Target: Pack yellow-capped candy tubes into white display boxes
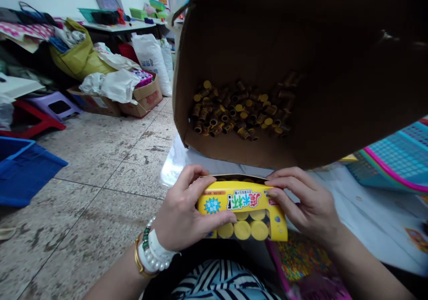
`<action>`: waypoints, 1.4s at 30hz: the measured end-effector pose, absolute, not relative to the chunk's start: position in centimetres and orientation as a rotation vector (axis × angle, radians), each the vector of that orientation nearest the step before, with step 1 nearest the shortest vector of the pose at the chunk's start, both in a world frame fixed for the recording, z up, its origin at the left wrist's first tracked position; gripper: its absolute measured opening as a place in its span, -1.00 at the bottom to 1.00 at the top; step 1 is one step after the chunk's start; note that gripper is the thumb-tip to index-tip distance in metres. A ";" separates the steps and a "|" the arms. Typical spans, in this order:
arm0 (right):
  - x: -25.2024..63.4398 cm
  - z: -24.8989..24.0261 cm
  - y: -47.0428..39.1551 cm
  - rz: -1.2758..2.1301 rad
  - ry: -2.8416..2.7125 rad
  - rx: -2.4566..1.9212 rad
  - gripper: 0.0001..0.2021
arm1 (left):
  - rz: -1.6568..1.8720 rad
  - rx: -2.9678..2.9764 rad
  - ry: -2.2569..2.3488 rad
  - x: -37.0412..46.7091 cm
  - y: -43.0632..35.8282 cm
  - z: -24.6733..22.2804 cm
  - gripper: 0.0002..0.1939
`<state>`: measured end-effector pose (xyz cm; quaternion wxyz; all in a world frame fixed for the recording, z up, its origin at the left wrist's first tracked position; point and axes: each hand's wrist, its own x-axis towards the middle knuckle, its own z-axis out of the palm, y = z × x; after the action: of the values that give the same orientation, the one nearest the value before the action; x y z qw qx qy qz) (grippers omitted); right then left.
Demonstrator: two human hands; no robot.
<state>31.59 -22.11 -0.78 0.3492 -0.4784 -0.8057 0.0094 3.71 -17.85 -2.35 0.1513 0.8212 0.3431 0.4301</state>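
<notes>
A yellow printed box point(247, 202) with a cut-out window showing round yellow lids lies between my two hands. My left hand point(190, 208) grips its left end, thumb across the front and fingers at the top edge. At the top right corner, my right hand point(309, 202) pinches the edge of the opening. The box's top is partly open, with a dark gap along it. Beyond it, a large cardboard carton point(234, 155) lies with its mouth facing me, holding several small brown and yellow cups point(217, 121).
A teal basket with a pink rim point(394, 168) stands at the right. Below my right hand is a pink tray point(279, 264) with colourful beads. A blue bin point(26, 170), stools and cardboard boxes point(143, 99) are on the floor at the left.
</notes>
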 end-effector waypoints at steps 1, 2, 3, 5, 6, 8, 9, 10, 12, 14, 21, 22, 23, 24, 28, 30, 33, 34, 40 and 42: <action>31.6 -1.1 -22.0 0.046 -2.030 -1.270 -0.89 | 1.238 2.346 0.984 3.7 -17.7 -2.4 -0.35; 31.6 -1.5 -21.9 0.082 -1.963 -1.307 -0.83 | 1.244 2.331 0.982 3.7 -17.6 -2.4 -0.35; 31.7 -1.8 -21.7 0.130 -1.896 -1.345 -0.74 | 1.255 2.313 0.974 3.7 -17.4 -2.5 -0.39; 31.9 -2.2 -21.4 0.215 -1.812 -1.396 -0.61 | 1.269 2.282 0.939 3.6 -17.1 -2.6 -0.53; 32.0 -2.2 -21.3 0.231 -1.824 -1.402 -0.63 | 1.272 2.269 0.921 3.5 -17.0 -2.7 -0.60; 31.9 -2.0 -21.1 0.197 -1.919 -1.382 -0.80 | 1.288 2.241 0.910 3.4 -17.0 -2.9 -0.65; 31.8 -1.8 -21.0 0.165 -1.961 -1.368 -0.87 | 1.311 2.214 0.924 3.4 -17.2 -3.1 -0.66; 31.7 -1.6 -21.0 0.141 -1.990 -1.355 -0.91 | 1.347 2.177 0.951 3.4 -17.3 -3.2 -0.70; 31.5 -1.3 -21.0 0.128 -1.992 -1.346 -0.91 | 1.426 2.103 1.002 3.5 -17.7 -3.2 -0.79; 31.3 -1.4 -20.9 0.141 -1.971 -1.366 -0.92 | 1.444 2.073 1.045 3.6 -17.7 -3.2 -0.90; 32.2 -3.3 -17.9 0.227 -1.886 -1.609 -0.84 | 1.281 1.252 0.949 5.9 -15.0 -3.6 -0.73; 32.4 -3.6 -17.6 0.259 -1.859 -1.632 -0.85 | 1.271 1.083 0.861 6.4 -14.9 -4.0 -0.63; 32.5 -3.8 -17.4 0.290 -1.833 -1.642 -0.84 | 1.264 0.959 0.805 6.8 -15.0 -4.4 -0.55; 32.6 -4.0 -17.3 0.317 -1.815 -1.641 -0.82 | 1.255 0.886 0.786 7.2 -15.3 -4.9 -0.51; 32.5 -3.9 -17.3 0.373 -1.881 -1.602 -0.76 | 1.158 0.827 0.843 7.7 -16.4 -6.0 -0.39; 32.2 -3.5 -17.3 0.368 -1.929 -1.590 -0.75 | 1.102 0.811 0.859 7.4 -16.2 -5.8 -0.35; 31.9 -2.9 -17.1 0.361 -1.943 -1.598 -0.74 | 1.011 0.815 0.884 6.9 -15.1 -4.7 -0.39; 31.9 -2.8 -17.0 0.367 -1.936 -1.604 -0.74 | 0.976 0.841 0.902 6.8 -14.7 -4.3 -0.42; 32.6 -3.1 -16.9 0.473 -1.859 -1.602 -0.75 | 0.962 0.920 0.986 7.0 -14.5 -4.2 -0.51; 32.7 -2.8 -17.2 0.486 -1.851 -1.607 -0.73 | 1.064 0.836 0.879 7.1 -15.1 -4.9 -0.41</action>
<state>32.71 -17.18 -2.77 0.3156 -0.6101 -0.7029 0.1847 7.05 -15.10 -4.86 0.6918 0.3743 0.3933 0.4760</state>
